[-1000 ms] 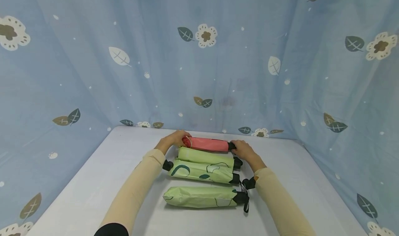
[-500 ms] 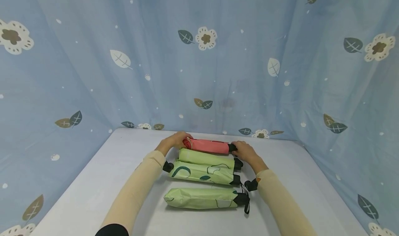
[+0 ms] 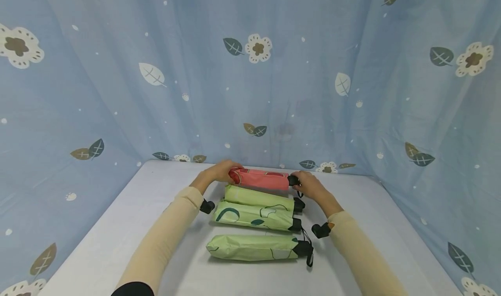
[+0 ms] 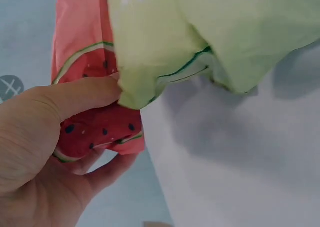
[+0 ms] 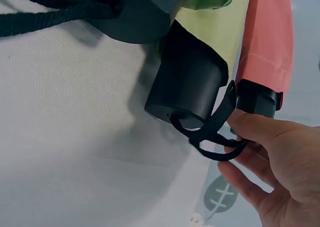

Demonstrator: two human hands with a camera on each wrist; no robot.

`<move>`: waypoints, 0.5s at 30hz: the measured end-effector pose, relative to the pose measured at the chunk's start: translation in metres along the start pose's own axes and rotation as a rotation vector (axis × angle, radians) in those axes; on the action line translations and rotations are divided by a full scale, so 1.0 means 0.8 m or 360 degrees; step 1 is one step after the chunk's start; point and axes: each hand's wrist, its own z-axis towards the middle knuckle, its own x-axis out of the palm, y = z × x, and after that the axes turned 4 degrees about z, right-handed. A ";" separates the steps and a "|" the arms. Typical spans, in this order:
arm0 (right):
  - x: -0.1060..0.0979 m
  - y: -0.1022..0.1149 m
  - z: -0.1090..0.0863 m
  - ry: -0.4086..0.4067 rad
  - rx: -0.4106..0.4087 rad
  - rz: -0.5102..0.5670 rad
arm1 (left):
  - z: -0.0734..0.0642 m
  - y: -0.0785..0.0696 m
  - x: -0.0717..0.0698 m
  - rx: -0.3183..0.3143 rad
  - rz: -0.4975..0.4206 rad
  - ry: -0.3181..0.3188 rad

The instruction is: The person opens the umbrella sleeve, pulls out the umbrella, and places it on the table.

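Both hands hold a folded pink-red umbrella (image 3: 262, 179) by its ends, at the back of the row. My left hand (image 3: 220, 173) grips its left end; in the left wrist view, thumb and fingers pinch the watermelon-print fabric (image 4: 100, 129). With the right hand (image 3: 312, 186) I hold its black handle (image 5: 256, 99), beside a dangling black strap (image 5: 220, 154). Just in front lies a plain-looking green umbrella (image 3: 258, 196), close against a second green umbrella (image 3: 244, 214) with leaf print. A third green umbrella (image 3: 252, 247) lies apart, nearer me.
The umbrellas are on a white table (image 3: 156, 196). A blue curtain (image 3: 195, 91) with leaf and flower print rises behind it and along both sides. Black wrist-worn pieces (image 3: 322, 230) show at each wrist.
The pink-red umbrella has risen slightly between both hands, and its strap now shows hanging by the handle. The green umbrellas have stayed in place.
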 end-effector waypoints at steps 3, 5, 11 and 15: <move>-0.003 0.000 -0.003 -0.0016 -0.0033 0.0018 | -0.001 -0.004 -0.006 -0.0010 0.0017 -0.0020; -0.006 0.002 -0.006 -0.0036 -0.0060 0.0015 | -0.002 -0.006 -0.008 -0.0031 0.0023 -0.0032; -0.017 0.011 -0.018 -0.0124 -0.0160 0.0012 | -0.006 -0.004 -0.006 -0.0032 0.0067 -0.0086; -0.028 0.016 -0.027 -0.0144 -0.0251 0.0118 | -0.009 -0.003 -0.008 0.0027 0.0130 -0.0125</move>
